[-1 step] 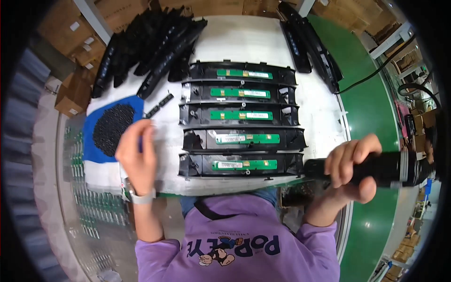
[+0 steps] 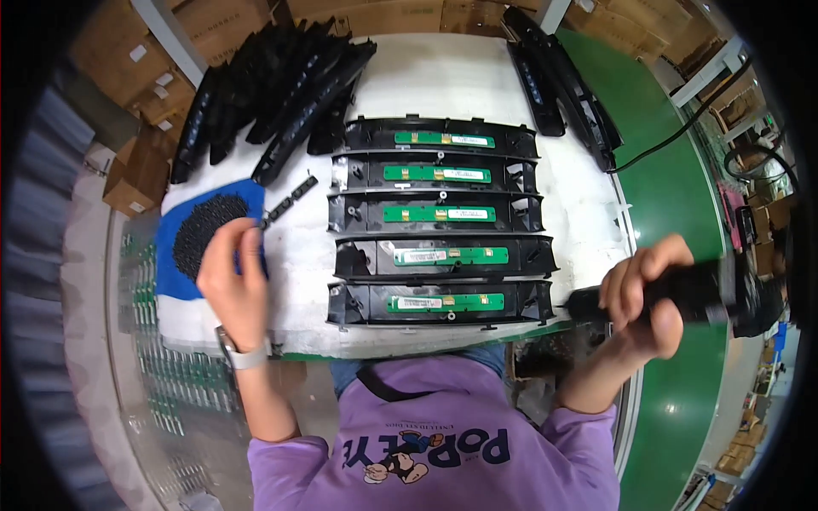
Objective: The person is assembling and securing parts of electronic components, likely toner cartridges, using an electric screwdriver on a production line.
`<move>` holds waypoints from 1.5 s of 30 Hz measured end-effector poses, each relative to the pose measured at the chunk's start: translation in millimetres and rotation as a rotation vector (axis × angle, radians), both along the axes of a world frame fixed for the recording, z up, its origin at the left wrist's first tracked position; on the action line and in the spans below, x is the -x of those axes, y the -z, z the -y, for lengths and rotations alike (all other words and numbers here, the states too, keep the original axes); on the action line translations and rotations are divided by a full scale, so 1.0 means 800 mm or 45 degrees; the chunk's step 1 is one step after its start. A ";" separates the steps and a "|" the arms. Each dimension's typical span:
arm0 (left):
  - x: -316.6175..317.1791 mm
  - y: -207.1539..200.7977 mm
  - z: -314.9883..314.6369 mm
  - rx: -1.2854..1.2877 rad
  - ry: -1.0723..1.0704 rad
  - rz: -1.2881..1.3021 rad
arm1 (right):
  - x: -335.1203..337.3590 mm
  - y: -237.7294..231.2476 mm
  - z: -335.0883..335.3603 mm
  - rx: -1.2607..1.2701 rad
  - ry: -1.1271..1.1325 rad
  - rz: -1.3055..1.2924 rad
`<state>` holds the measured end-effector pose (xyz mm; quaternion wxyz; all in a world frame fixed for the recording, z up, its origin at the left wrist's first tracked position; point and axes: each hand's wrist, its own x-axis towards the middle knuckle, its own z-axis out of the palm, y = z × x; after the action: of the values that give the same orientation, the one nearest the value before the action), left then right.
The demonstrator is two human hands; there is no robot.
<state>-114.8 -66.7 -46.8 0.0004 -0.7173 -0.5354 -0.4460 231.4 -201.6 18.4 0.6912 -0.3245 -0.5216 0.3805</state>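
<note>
My left hand (image 2: 234, 277) is over the near right edge of a blue cloth (image 2: 173, 277), its thumb and fingertips drawn together. Whatever may be between them is too small to make out. On the cloth lies a heap of small black screws (image 2: 204, 223), partly covered by that hand. My right hand (image 2: 641, 294) is wrapped around a black electric screwdriver (image 2: 694, 294), held sideways and slightly blurred. Its thin tip points left, close to the right end of the nearest black plastic housing (image 2: 358, 307). Several such housings lie in a column, each carrying a green circuit board (image 2: 447, 303).
Beside the cloth lies a narrow black strip (image 2: 290, 201). More long black housings are piled at the far left (image 2: 290, 94) and far right (image 2: 571, 94). A black cable (image 2: 673, 140) arcs along the right side. Cardboard boxes (image 2: 136, 175) stand beyond the table's left edge.
My left hand has shifted slightly left over the screws. The right hand and the screwdriver have moved a little to the right, away from the nearest housing. The housings stay in place.
</note>
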 end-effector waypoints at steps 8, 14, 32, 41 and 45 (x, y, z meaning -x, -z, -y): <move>0.058 0.019 -0.026 0.093 -0.157 -0.200 | -0.100 0.083 -0.053 1.045 1.296 1.734; 0.011 -0.007 0.065 0.554 0.935 0.555 | -0.084 0.091 -0.081 0.699 1.492 1.993; -0.120 0.035 0.103 2.158 1.483 1.364 | -0.024 0.051 -0.233 0.577 -0.399 1.540; -0.134 0.025 0.092 1.927 1.239 1.146 | -0.020 0.047 -0.167 0.571 -0.590 1.355; -0.120 0.022 0.099 1.771 1.214 0.908 | -0.014 0.037 -0.130 0.714 -0.826 0.930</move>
<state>-18.8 -145.9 -64.3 -0.7811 -0.5208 -0.2990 -0.1710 242.3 -97.5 -11.0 0.2006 -0.4295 -0.6790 0.5606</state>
